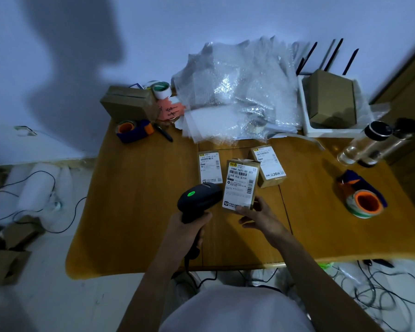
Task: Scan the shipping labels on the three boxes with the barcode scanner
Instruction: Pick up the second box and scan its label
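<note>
Three small cardboard boxes with white shipping labels sit mid-table. The left box lies flat and the right box rests a little farther back. The middle box is tilted up, label facing me, gripped at its lower edge by my right hand. My left hand grips the handle of the black barcode scanner, whose green light is lit. The scanner's head sits just left of the middle box's label.
On the wooden table lie a tape dispenser at the right, another tape dispenser and a brown box at the back left, bubble wrap, a white tray with a box, and bottles. Cables trail on the floor.
</note>
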Demonstrator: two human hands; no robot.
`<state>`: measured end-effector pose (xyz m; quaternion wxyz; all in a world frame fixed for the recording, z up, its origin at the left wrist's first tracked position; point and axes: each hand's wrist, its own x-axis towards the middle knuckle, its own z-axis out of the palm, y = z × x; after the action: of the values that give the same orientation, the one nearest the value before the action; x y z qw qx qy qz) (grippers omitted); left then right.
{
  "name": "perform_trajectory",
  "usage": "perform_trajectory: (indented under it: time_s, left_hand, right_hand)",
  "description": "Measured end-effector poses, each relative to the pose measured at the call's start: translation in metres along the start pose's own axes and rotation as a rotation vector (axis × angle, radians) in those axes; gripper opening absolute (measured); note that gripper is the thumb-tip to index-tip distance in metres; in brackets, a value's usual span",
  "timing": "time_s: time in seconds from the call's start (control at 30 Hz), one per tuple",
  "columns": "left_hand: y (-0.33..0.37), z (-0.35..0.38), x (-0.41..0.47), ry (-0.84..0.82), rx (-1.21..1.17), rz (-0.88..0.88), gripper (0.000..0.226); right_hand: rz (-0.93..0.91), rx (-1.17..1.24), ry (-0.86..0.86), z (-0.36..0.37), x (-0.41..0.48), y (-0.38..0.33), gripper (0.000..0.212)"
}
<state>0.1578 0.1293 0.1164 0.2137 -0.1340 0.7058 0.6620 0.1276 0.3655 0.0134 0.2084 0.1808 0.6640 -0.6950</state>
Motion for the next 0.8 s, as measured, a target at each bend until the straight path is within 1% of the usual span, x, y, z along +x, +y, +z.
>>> perform_trajectory:
  time_s: [0.17,0.4,0.53,0.73,0.8]
  left_hand:
    - [-0.002,0.003,0.0,0.028,-0.023,0.011,0.015]
    - [-0.005,0.005,-0.002,0.033,-0.026,0.003,0.018]
    - [-0.006,0.006,-0.001,0.019,-0.013,-0.003,0.018]
    - [-0.007,0.008,-0.002,0.015,-0.012,-0.022,0.026]
    - [-0.006,0.008,-0.003,0.011,-0.008,-0.013,0.025]
  right_hand:
    - [0.01,-0.01,-0.002,0.002,0.001,0.004,0.07]
    - [0.028,-0.007,0.004,0.006,-0.002,0.007,0.066]
    - [0.028,-0.007,0.007,0.008,-0.003,0.011,0.068]
    - [0.026,0.003,-0.003,0.007,-0.005,0.011,0.068]
    - [0.027,0.006,-0.002,0.007,-0.005,0.011,0.069]
